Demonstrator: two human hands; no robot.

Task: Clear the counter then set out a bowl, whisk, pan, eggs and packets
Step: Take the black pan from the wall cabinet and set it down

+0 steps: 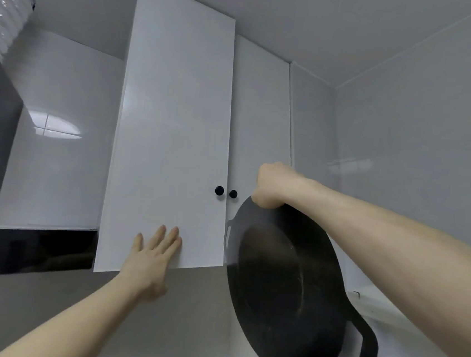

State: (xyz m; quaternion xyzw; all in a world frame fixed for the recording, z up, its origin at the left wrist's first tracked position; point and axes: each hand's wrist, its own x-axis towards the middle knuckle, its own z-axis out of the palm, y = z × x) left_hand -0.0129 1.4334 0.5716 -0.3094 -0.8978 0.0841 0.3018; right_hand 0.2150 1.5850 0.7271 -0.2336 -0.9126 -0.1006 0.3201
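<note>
Left hand flat, fingers straight, pressing the lower edge of the glossy white wall-cabinet door. Right hand fisted tight around the rim of the round black cast-iron pan, which hangs tilted just right of that door, below its two black knobs.

Black pan; white cabinet doors, black knobs

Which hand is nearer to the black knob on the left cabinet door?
Right. The right hand grips the pan's rim just right of the knob, about level with it. The left hand lies flat on the door's lower edge, well below and left of the knob.
</note>
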